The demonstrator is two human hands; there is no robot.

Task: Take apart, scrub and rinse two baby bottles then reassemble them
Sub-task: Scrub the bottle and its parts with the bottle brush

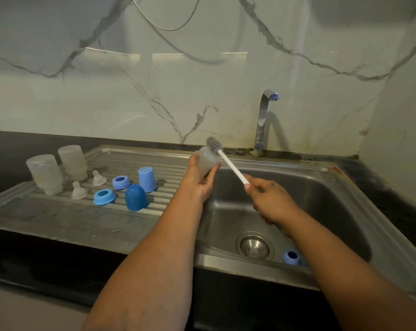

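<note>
The bottle (208, 162) is held over the sink (321, 187), left hand (198, 181) fingers clamped round it, mouth tilted up and back. The brush (222, 156) head sits at that mouth, handle slanting down-right into the right hand (268, 199), fingers pinching its end. Two bottles, teats, rings and caps stand well apart on the drainboard.

The left hand (200, 180) covers the near side of the small frosted bottle (208, 161), so its base cannot be seen. The brush handle's (232, 167) end vanishes inside the right hand (269, 199), and the right forearm hides part of the sink basin (321, 187). The blue collar ring (292, 257) in the basin is partly cut off by the sink's near rim.
</note>
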